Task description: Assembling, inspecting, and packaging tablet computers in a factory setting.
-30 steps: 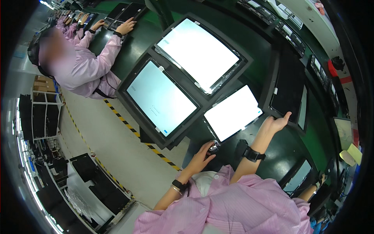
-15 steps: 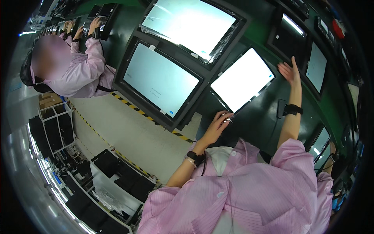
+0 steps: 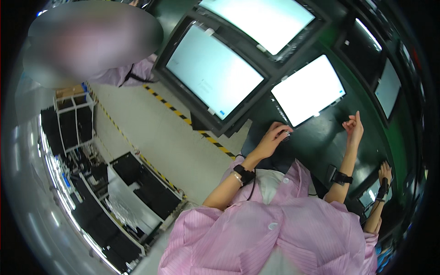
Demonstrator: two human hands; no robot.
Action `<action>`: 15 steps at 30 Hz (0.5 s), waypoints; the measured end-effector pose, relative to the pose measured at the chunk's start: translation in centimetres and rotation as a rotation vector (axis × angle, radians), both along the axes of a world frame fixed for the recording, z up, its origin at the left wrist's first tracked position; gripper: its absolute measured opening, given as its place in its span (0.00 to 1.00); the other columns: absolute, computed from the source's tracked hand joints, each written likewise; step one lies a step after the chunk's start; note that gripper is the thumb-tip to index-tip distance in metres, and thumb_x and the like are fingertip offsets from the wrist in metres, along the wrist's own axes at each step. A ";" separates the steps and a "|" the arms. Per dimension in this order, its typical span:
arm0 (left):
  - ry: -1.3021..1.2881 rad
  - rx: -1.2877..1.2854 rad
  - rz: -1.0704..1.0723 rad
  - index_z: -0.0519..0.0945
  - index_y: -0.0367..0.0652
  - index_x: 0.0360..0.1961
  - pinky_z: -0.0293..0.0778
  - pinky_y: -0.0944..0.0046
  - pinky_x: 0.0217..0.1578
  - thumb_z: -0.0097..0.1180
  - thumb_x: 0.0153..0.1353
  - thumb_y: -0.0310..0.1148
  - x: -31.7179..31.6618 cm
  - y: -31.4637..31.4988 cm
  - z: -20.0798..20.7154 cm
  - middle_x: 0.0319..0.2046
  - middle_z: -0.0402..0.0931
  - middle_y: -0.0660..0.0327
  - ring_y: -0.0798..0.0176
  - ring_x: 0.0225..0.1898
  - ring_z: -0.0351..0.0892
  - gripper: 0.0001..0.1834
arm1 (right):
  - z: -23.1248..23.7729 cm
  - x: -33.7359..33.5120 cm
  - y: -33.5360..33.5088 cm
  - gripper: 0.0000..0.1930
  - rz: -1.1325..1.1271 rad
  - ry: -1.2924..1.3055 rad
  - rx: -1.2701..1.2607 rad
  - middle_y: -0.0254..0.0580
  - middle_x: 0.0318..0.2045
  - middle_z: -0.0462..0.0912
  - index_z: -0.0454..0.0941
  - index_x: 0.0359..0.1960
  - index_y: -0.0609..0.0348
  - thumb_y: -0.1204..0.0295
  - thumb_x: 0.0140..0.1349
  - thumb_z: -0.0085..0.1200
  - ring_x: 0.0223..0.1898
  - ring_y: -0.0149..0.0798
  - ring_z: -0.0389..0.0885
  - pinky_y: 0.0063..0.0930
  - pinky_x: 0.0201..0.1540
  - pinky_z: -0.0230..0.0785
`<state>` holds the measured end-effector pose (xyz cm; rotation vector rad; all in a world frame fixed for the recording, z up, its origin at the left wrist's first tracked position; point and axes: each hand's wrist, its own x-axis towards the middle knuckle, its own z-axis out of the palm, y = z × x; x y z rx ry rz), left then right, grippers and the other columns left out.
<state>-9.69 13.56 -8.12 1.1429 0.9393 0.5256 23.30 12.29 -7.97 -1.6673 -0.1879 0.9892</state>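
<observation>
A tablet point(image 3: 309, 89) with a bright white screen lies on the dark green bench in front of me. Close to its lower corner is my left hand point(image 3: 272, 140), its fingers curled around something small and shiny that I cannot make out. To the right of the tablet my right hand point(image 3: 353, 129) hovers apart from it, holding nothing, with the index finger stretched and the others loosely bent. Black wristbands circle both my wrists; a cord hangs from the left one.
Two more lit tablets, a nearer one point(image 3: 213, 71) and a farther one point(image 3: 261, 20), sit in black trays. Other tablets point(image 3: 388, 87) lie along the right. A co-worker's hand point(image 3: 385, 170) rests at far right; another person is at upper left. Racks point(image 3: 133, 192) stand behind the striped floor tape.
My right hand has come down and nearer, its spread fingers now partly bent. My left hand remains by the tablet's corner. The whole view has shifted, and a co-worker's hand shows more at right.
</observation>
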 end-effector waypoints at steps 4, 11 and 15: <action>0.037 -0.020 -0.025 0.73 0.45 0.47 0.65 0.70 0.44 0.46 0.63 0.33 0.1 0.0 0.3 0.44 0.62 0.61 0.66 0.44 0.66 0.13 | 1.0 -0.7 -0.5 0.18 0.051 -0.012 0.032 0.33 0.16 0.73 0.75 0.29 0.61 0.57 0.61 0.49 0.21 0.31 0.76 0.23 0.28 0.72; -0.024 0.046 0.053 0.61 0.49 0.59 0.71 0.68 0.40 0.52 0.60 0.34 -2.6 -1.7 2.4 0.54 0.58 0.56 0.63 0.42 0.71 0.26 | 4.4 -8.7 -6.7 0.20 0.718 0.251 -0.057 0.39 0.18 0.75 0.74 0.28 0.63 0.57 0.65 0.40 0.20 0.32 0.77 0.21 0.20 0.71; 0.021 0.093 0.101 0.60 0.48 0.60 0.73 0.69 0.35 0.52 0.60 0.35 -7.5 -4.8 2.4 0.59 0.54 0.56 0.63 0.40 0.76 0.27 | 2.1 -19.2 -8.2 0.16 1.284 0.390 -0.444 0.39 0.22 0.79 0.75 0.32 0.62 0.60 0.64 0.43 0.23 0.31 0.79 0.20 0.22 0.72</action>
